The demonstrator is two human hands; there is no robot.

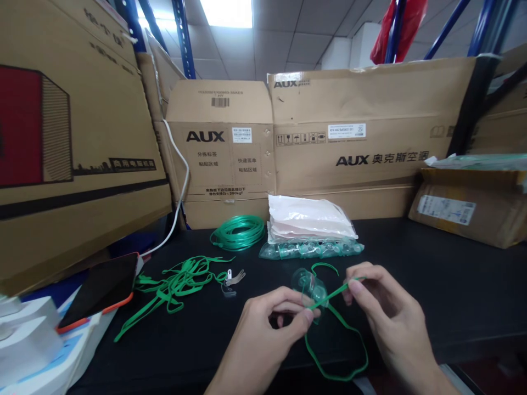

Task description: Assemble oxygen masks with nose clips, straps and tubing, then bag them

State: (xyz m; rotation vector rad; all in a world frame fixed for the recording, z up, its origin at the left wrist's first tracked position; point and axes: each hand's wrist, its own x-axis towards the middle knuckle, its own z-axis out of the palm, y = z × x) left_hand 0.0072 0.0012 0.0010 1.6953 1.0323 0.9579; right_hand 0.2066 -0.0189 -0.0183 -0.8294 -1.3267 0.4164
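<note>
A white ceiling lamp (227,12) glows very bright, high above the black table (173,351). The table itself looks dark. Left of it, a big box (102,104) looks stretched, and behind the table tiny letters (221,92) look fuzzy.

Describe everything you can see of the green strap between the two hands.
The green strap is a narrow, flat, bright green band that looks like soft fabric or elastic. One stretch runs straight, slanting up from the fingertips of the left hand to those of the right hand, which both pinch it. Another part curves below in a loose loop over the black tabletop. It lies close to a clear plastic mask; whether it is fastened there, I cannot tell.
</note>
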